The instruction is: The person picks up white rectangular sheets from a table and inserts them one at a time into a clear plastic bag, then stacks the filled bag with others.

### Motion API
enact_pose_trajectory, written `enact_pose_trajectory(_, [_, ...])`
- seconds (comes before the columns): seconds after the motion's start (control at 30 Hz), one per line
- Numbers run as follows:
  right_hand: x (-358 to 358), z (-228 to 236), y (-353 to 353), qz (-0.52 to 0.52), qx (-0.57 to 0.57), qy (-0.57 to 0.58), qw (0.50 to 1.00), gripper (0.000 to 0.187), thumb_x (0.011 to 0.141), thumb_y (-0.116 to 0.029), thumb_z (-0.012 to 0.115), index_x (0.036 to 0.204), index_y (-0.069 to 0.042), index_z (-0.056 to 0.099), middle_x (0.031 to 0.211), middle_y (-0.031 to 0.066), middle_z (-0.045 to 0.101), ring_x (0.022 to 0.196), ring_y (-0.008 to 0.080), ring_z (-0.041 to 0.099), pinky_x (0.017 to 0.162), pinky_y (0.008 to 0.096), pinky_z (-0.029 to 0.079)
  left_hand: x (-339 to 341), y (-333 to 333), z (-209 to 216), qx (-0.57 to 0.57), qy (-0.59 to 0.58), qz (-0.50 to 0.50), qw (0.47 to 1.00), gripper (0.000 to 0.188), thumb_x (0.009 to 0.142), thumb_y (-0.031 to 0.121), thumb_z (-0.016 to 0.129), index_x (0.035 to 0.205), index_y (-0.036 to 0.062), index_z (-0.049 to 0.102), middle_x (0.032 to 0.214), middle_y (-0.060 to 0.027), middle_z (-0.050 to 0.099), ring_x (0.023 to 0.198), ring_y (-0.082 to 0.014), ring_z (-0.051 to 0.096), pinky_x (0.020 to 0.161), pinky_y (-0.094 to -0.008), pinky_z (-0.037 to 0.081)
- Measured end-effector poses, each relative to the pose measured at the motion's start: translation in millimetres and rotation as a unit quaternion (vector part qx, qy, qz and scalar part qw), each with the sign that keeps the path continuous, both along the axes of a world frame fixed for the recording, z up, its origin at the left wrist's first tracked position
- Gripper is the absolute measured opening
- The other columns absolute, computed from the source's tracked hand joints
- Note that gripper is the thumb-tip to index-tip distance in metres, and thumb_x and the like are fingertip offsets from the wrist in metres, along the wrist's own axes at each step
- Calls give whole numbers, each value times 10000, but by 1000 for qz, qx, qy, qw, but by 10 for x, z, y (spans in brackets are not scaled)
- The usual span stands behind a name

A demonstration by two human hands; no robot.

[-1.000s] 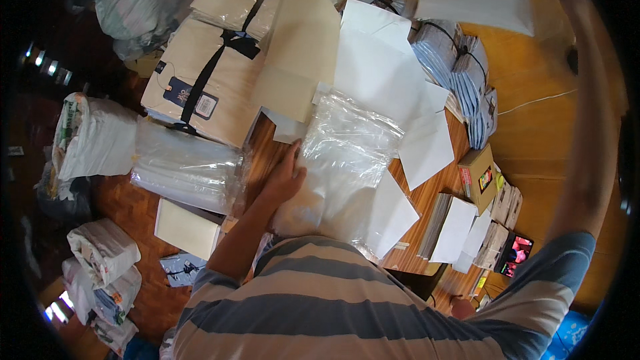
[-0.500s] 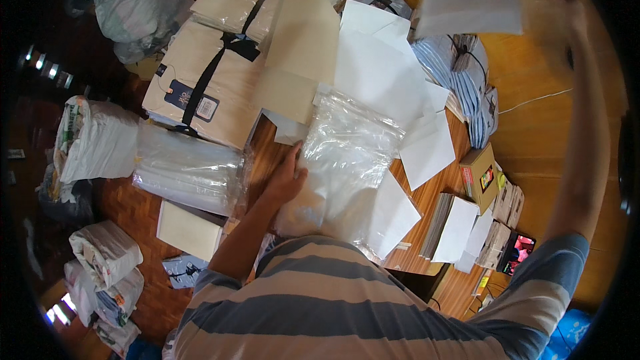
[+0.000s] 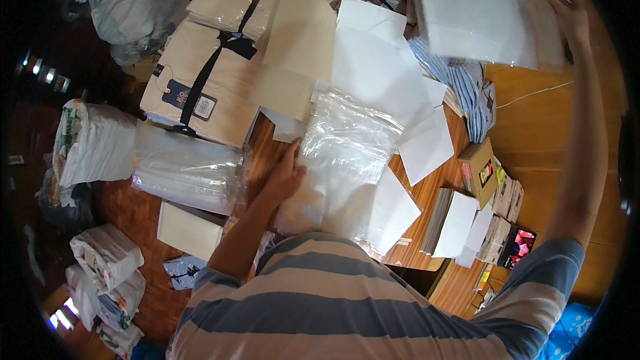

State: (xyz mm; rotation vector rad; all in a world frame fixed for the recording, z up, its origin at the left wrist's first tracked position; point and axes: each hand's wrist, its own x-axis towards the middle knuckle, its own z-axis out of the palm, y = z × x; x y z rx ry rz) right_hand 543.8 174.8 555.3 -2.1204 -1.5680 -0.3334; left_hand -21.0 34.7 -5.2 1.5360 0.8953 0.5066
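Observation:
My right hand point(image 3: 568, 8) is stretched out to the far right, its fingertips pinching the edge of a clear plastic bag point(image 3: 480, 20) with a flat white content. Beneath that bag lies a bundle of folded light-blue shirts point(image 3: 460, 97). In front of me my left hand point(image 3: 285, 177) rests with fingers extended against the left edge of a stack of clear plastic bags point(image 3: 347, 153). White sheets of card point(image 3: 427, 147) lie beyond and beside the stack. Left of them a long cream card point(image 3: 300, 40) leans on a cream folded garment bundle point(image 3: 207, 80) tied with black ribbon.
A pack of clear bags point(image 3: 190, 160) lies left of my forearm. On the right stand a small brown box point(image 3: 479, 172), a stack of cards point(image 3: 453, 223) and a phone point(image 3: 520, 248). Stuffed white plastic bags point(image 3: 100, 143) sit along the left side.
The bag in my right hand has moved down and slightly right, and shows more fully over the blue shirts. My left hand has stayed by the bag stack.

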Motion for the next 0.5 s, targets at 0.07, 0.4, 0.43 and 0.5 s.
enact_pose_trajectory(0.07, [187,89,-57,-17,52,-43,998,347,924,-269,754,1216,-87,712,1146,41,734,1030,95,647,913,242,492,2,-20,48,-27,5,-3,1000,751,943,108,572,1594,88,198,1531,-277,407,1414,-420,410,1156,-447,333])
enact_pose_trajectory(0.4, [-53,-141,-207,-37,5,-134,990,376,925,-266,761,1220,-46,682,1139,63,717,1044,102,634,899,247,497,12,-48,135,-55,3,-1,998,745,951,96,566,1593,68,190,1547,-279,381,1418,-407,409,1164,-429,329])
enact_pose_trajectory(0.43, [-98,-139,-247,-42,11,-127,991,379,925,-265,761,1223,-44,678,1143,68,715,1047,102,632,898,246,496,15,-23,124,-54,1,-3,999,745,952,98,567,1592,63,189,1549,-278,379,1420,-405,407,1166,-426,327])
enact_pose_trajectory(0.5, [34,-195,-222,9,23,-68,997,392,923,-277,765,1231,-51,674,1134,75,716,1042,108,637,891,249,499,10,-7,78,-46,-18,2,999,743,953,101,568,1591,56,190,1550,-277,377,1425,-401,402,1170,-421,325])
